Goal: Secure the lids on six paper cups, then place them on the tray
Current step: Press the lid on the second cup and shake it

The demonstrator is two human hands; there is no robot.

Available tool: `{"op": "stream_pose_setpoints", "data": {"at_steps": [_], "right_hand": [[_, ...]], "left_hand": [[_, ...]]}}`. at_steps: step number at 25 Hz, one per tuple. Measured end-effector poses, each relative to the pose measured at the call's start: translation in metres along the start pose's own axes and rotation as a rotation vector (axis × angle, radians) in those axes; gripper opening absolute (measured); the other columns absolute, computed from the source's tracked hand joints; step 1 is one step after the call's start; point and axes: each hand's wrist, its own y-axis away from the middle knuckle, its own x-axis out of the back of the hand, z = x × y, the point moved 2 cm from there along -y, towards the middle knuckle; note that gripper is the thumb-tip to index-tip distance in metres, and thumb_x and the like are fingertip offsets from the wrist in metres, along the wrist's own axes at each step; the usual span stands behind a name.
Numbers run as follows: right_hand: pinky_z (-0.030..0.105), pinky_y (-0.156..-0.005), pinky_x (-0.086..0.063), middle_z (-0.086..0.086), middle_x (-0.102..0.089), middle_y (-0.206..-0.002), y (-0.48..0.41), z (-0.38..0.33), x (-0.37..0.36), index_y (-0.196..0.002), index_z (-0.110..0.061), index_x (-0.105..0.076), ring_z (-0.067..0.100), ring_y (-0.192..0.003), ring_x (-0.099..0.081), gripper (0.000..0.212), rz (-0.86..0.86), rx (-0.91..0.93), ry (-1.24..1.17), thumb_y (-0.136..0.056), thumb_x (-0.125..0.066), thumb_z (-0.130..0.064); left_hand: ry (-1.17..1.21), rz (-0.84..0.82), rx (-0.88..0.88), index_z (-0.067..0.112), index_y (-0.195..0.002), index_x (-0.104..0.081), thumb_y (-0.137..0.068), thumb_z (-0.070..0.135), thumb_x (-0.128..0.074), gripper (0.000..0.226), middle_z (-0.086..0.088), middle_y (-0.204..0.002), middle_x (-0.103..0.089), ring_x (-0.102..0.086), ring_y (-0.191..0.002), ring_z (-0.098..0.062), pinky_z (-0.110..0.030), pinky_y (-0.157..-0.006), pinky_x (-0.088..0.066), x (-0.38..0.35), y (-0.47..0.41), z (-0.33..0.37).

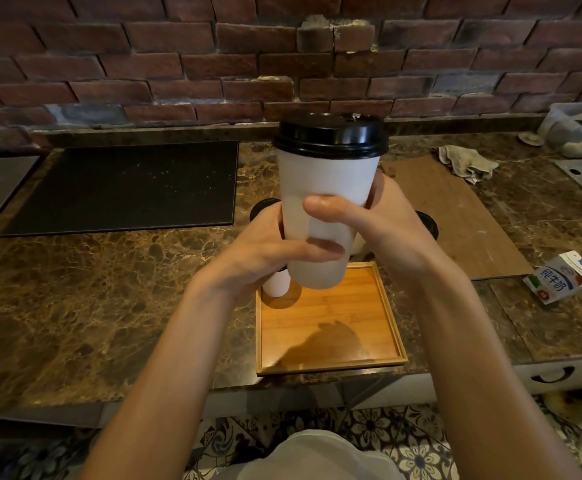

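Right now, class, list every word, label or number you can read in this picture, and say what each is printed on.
"纯牛奶": blue characters on the milk carton lying on the counter at the right.
Smaller print and the round logo on that carton: too small to read.
White cup, black lid, wooden tray: no readable text.

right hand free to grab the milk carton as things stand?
Probably not yet: the right hand grips the lidded cup along with the left hand. The way looks free, though: the milk carton lies in the open on the counter to its right.
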Motion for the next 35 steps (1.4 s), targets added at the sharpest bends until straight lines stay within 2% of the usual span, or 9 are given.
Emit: {"op": "stream_pose_setpoints", "data": {"at_steps": [5, 10, 13, 15, 18, 22, 29, 31, 35], "right_hand": [[0.019, -0.070, -0.054, -0.005, -0.071, -0.094, 0.001, 0.005, 0.001, -0.108, -0.023, -0.063, 0.009, -0.089, -0.070, 0.037, 0.009, -0.027, 0.024, -0.073, -0.072, -0.033], [0.014, -0.068, -0.053, -0.007, -0.066, -0.102, 0.001, 0.001, 0.000, -0.119, -0.022, -0.057, 0.001, -0.090, -0.066, 0.056, 0.079, -0.026, 0.125, -0.069, -0.074, -0.042], [0.021, -0.074, -0.056, -0.004, -0.064, -0.111, 0.002, -0.001, -0.002, -0.128, -0.019, -0.052, 0.006, -0.098, -0.064, 0.070, 0.137, -0.024, 0.169, -0.067, -0.077, -0.045], [0.026, -0.077, -0.057, -0.003, -0.063, -0.113, 0.002, -0.002, -0.003, -0.129, -0.019, -0.051, 0.009, -0.101, -0.063, 0.074, 0.176, -0.035, 0.171, -0.066, -0.078, -0.046], [0.030, -0.080, -0.058, -0.003, -0.062, -0.113, 0.002, -0.002, -0.007, -0.129, -0.018, -0.050, 0.010, -0.102, -0.063, 0.074, 0.247, -0.041, 0.192, -0.068, -0.083, -0.046], [0.031, -0.080, -0.059, -0.003, -0.062, -0.114, 0.004, 0.001, -0.011, -0.129, -0.017, -0.050, 0.010, -0.102, -0.063, 0.072, 0.320, -0.031, 0.211, -0.070, -0.083, -0.043], [0.039, -0.083, -0.059, -0.006, -0.063, -0.113, 0.004, -0.002, -0.008, -0.128, -0.020, -0.052, 0.009, -0.102, -0.063, 0.070, 0.287, -0.038, 0.212, -0.069, -0.084, -0.043], [0.039, -0.084, -0.058, -0.007, -0.064, -0.112, 0.004, -0.003, -0.005, -0.126, -0.022, -0.054, 0.008, -0.102, -0.063, 0.067, 0.249, -0.035, 0.203, -0.070, -0.084, -0.041], [0.029, -0.080, -0.059, -0.006, -0.068, -0.109, 0.005, -0.003, 0.001, -0.124, -0.020, -0.058, 0.007, -0.099, -0.067, 0.063, 0.151, -0.024, 0.125, -0.069, -0.082, -0.036]], "left_hand": [[-0.002, 0.014, 0.005, 0.024, -0.113, -0.058, -0.065, 0.025, -0.075, 0.051, 0.007, -0.102, -0.068, -0.065, -0.100, -0.015, -0.024, -0.076, -0.053, -0.003, -0.001, -0.003], [-0.047, 0.111, -0.029, 0.016, -0.119, -0.055, -0.063, 0.030, -0.076, 0.062, 0.000, -0.108, -0.066, -0.063, -0.103, -0.020, -0.035, -0.083, -0.055, -0.007, -0.001, -0.002], [-0.072, 0.160, -0.066, 0.021, -0.114, -0.057, -0.063, 0.027, -0.077, 0.054, 0.007, -0.103, -0.069, -0.066, -0.098, -0.012, -0.022, -0.076, -0.054, -0.009, -0.001, 0.002], [-0.085, 0.205, -0.072, 0.027, -0.108, -0.058, -0.060, 0.028, -0.078, 0.052, 0.011, -0.098, -0.070, -0.067, -0.094, -0.010, -0.019, -0.072, -0.053, -0.010, 0.000, 0.004], [-0.107, 0.298, -0.077, 0.023, -0.111, -0.057, -0.058, 0.019, -0.084, 0.059, 0.005, -0.099, -0.070, -0.068, -0.091, -0.008, -0.019, -0.069, -0.054, -0.012, -0.001, 0.003], [-0.145, 0.357, -0.079, 0.010, -0.120, -0.054, -0.068, 0.004, -0.081, 0.060, 0.003, -0.105, -0.067, -0.067, -0.092, -0.003, -0.014, -0.069, -0.053, -0.015, -0.002, 0.002], [-0.161, 0.297, -0.042, 0.015, -0.121, -0.052, -0.067, 0.007, -0.082, 0.063, 0.005, -0.105, -0.065, -0.065, -0.091, 0.000, -0.012, -0.069, -0.052, -0.010, -0.002, 0.004], [-0.157, 0.257, -0.041, 0.014, -0.120, -0.053, -0.064, 0.015, -0.083, 0.064, 0.002, -0.106, -0.067, -0.066, -0.095, -0.005, -0.017, -0.074, -0.054, -0.008, -0.001, 0.006], [-0.143, 0.177, -0.045, 0.014, -0.121, -0.055, -0.064, 0.021, -0.080, 0.063, 0.003, -0.105, -0.068, -0.066, -0.097, -0.010, -0.019, -0.076, -0.054, -0.009, 0.002, 0.011]]}}
